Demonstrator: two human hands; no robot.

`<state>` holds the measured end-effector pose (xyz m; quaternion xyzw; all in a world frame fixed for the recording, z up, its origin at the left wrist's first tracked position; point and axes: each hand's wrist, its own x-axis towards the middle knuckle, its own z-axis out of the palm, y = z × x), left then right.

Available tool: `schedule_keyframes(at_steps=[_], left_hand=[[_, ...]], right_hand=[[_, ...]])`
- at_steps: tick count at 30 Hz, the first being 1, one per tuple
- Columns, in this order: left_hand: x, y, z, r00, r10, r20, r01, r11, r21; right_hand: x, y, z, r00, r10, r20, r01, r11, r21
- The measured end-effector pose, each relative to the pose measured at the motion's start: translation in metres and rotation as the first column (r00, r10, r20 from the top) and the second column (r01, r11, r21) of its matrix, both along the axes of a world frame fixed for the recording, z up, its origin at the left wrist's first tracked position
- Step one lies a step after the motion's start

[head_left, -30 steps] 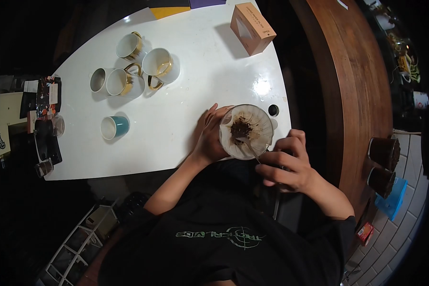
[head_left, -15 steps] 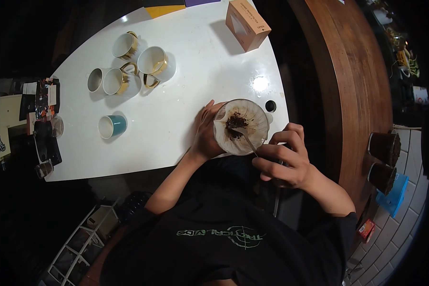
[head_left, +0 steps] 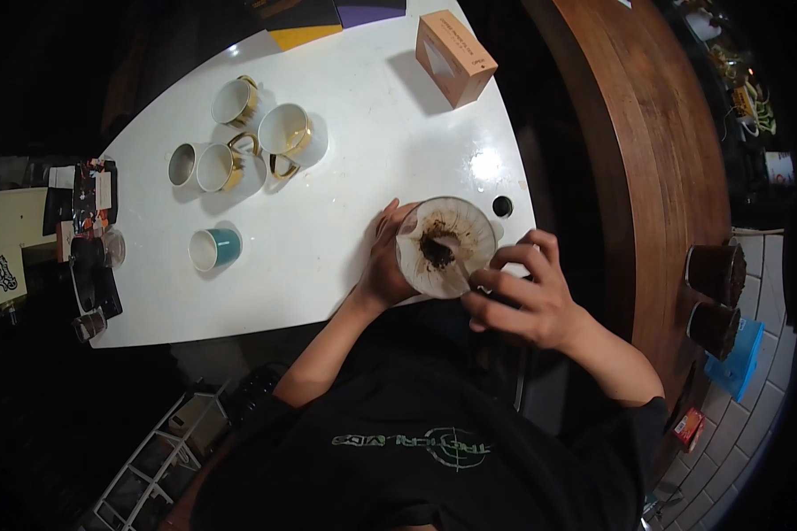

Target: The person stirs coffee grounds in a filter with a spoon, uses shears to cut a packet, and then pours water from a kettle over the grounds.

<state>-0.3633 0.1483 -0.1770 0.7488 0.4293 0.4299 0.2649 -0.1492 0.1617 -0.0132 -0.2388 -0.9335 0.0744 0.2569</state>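
At the near right part of the white table sits a clear coffee dripper [head_left: 482, 232] lined with a paper filter [head_left: 421, 221]. Dark coffee grounds [head_left: 436, 251] lie clumped in the filter and smear its wall. My left hand [head_left: 386, 261] wraps the dripper's left side; its lower fingers are hidden behind the dripper. Pinched in my right hand [head_left: 527, 292] is a thin metal spoon [head_left: 460, 262], its tip down in the grounds. What the dripper rests on is hidden beneath it.
Several white mugs with gold handles [head_left: 285, 129] and a small metal cup [head_left: 182, 165] stand at the table's far left. Nearer is a teal cup [head_left: 216, 250]. A paper filter box [head_left: 456, 60] stands at the back right, beyond a round hole [head_left: 502, 206]. A wooden counter [head_left: 655, 159] runs along the right.
The spoon has shifted slightly in the grounds, with my right hand closer over the dripper's rim. The whole view has tilted a little, lowering the table in it. My left hand keeps its hold.
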Motion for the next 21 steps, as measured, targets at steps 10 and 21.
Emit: schedule_keyframes(at_steps=[10,21], left_hand=[[0.006,-0.006,-0.005,0.981,0.028,0.194,0.010,0.982,-0.189],[0.006,-0.005,0.002,0.979,0.035,0.201,0.023,0.959,-0.282]], right_hand=[[-0.001,-0.001,-0.003,0.999,-0.055,0.004,0.055,0.997,-0.046],[0.001,-0.004,0.005,0.985,0.000,-0.174,-0.008,0.999,-0.049]])
